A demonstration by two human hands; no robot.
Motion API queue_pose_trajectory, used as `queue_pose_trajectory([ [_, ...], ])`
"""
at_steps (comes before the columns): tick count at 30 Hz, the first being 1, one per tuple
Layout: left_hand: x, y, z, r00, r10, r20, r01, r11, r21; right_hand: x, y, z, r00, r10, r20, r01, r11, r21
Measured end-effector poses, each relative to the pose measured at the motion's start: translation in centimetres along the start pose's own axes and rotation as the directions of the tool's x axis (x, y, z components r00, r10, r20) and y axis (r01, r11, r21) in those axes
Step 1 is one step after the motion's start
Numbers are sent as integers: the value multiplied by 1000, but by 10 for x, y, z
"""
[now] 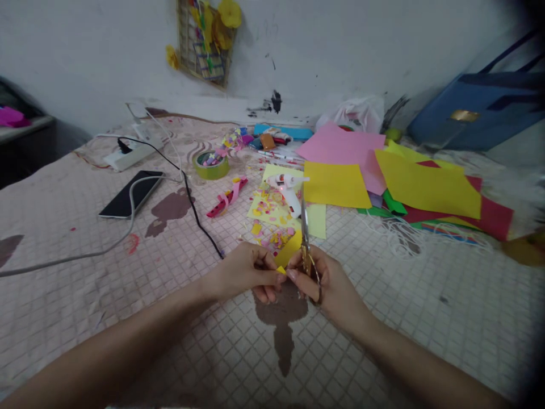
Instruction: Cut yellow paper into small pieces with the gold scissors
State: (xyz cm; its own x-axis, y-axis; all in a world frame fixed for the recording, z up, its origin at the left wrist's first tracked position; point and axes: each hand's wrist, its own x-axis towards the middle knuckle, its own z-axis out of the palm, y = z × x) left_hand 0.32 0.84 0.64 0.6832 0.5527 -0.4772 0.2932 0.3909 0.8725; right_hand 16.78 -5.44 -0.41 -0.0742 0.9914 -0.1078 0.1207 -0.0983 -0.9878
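My left hand point(251, 271) pinches a small piece of yellow paper point(281, 270) between thumb and fingers. Close against it, my right hand point(326, 281) has its thumb and a fingertip at the same piece. Gold-handled scissors point(305, 238) hang on the fingers of my right hand, blades pointing up and away from me. Behind my fingertips lies a larger strip of yellow paper point(290, 249); whether a finger touches it I cannot tell. Beyond the hands, small pink and yellow paper scraps point(275, 237) are scattered near a white glue gun point(287, 190) on a pale yellow sheet point(316, 220).
Pink sheets point(340, 149) and yellow sheets point(430, 182) pile up at the right, with white string point(400, 233) in front. Left of centre are a green tape roll point(212, 170), a pink strip piece point(227, 199), a phone point(131, 195), a power strip point(131, 154) and a black cable point(193, 207).
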Motion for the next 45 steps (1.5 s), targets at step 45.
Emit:
queue_pose_trajectory([
  [45,-2,2,-5,995,-63,77,70,994,-84,3,-3,-2,999,30,-27,-31,999,-35],
])
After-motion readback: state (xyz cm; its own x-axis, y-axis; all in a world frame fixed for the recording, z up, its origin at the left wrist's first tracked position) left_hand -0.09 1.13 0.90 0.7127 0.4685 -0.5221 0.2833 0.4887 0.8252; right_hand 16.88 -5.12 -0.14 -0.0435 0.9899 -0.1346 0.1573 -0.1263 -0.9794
